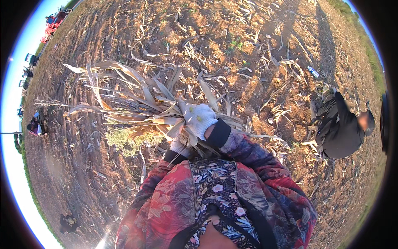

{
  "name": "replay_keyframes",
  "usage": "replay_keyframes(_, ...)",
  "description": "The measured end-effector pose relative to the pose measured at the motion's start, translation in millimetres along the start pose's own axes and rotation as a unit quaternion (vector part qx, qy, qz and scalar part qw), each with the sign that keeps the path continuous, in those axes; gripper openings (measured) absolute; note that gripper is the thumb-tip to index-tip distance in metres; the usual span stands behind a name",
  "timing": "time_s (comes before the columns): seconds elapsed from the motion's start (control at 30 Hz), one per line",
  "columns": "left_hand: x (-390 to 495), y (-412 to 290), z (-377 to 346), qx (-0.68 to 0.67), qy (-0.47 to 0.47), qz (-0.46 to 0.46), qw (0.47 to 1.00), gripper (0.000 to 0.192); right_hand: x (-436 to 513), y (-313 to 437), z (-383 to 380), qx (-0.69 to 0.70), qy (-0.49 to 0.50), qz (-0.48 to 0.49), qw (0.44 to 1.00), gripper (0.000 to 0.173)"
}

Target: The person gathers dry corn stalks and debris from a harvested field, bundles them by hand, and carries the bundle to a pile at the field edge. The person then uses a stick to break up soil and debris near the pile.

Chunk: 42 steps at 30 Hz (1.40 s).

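A bundle of dry corn stalks and leaves (143, 99) lies across in front of my body, its loose, fanned end pointing left. My right hand (200, 119), in a white knitted glove with yellow-green spots, is closed round the bundle from above. Lower and a little to the left, my left hand (180, 147) wears a pale glove and is against the underside of the same bundle. Leaves hide most of its fingers, so its grip does not show.
Dry leaves and stubble litter the brown soil (217, 40). At the right a person in dark clothes (340, 127) sits on a low wooden stool (310, 141), near a plastic bottle (313, 72). Another person (36, 126) is far left. Red farm machinery (53, 26) stands at the upper left.
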<state>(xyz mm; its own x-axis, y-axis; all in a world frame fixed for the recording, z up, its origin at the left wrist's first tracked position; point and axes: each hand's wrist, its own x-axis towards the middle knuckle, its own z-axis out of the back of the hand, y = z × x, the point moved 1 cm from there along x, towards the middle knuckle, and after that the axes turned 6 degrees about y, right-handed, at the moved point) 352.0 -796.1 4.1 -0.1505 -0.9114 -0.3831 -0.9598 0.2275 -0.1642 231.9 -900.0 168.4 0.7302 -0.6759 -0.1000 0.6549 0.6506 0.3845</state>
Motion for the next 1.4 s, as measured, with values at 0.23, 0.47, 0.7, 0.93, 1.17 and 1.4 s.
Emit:
replay_keyframes(0.23, 29.2, -5.8, 12.4, -0.006, 0.018, -0.073, 0.997, 0.044, 36.7, -20.3, -2.6, 0.014, 0.06, 0.014, 0.998, 0.062)
replay_keyframes(0.47, 111.1, -55.0, 22.4, -0.092, 0.194, -0.028, 0.976, 0.043, 122.4, -60.4, -4.2, -0.025, 0.076, 0.01, 0.997, 0.063)
replay_keyframes(0.7, 211.0, -172.5, 0.3, -0.073, 0.069, 0.0, 0.995, 0.047, 290.5, -70.0, 19.2, -0.042, 0.074, 0.003, 0.996, 0.053)
replay_keyframes(0.93, 277.1, -277.4, -50.7, -0.061, 0.066, -0.044, 0.995, 0.047, 419.1, -56.3, 53.4, -0.035, 0.16, -0.001, 0.987, 0.049)
replay_keyframes(1.17, 336.4, -340.8, -67.2, -0.065, 0.059, -0.071, 0.994, 0.046, 507.6, -75.7, 63.7, -0.061, 0.149, 0.094, 0.982, 0.044)
replay_keyframes(1.4, 438.6, -419.0, -99.1, -0.046, 0.043, -0.09, 0.994, 0.045, 635.3, -129.9, 105.7, -0.019, 0.066, 0.199, 0.978, 0.05)
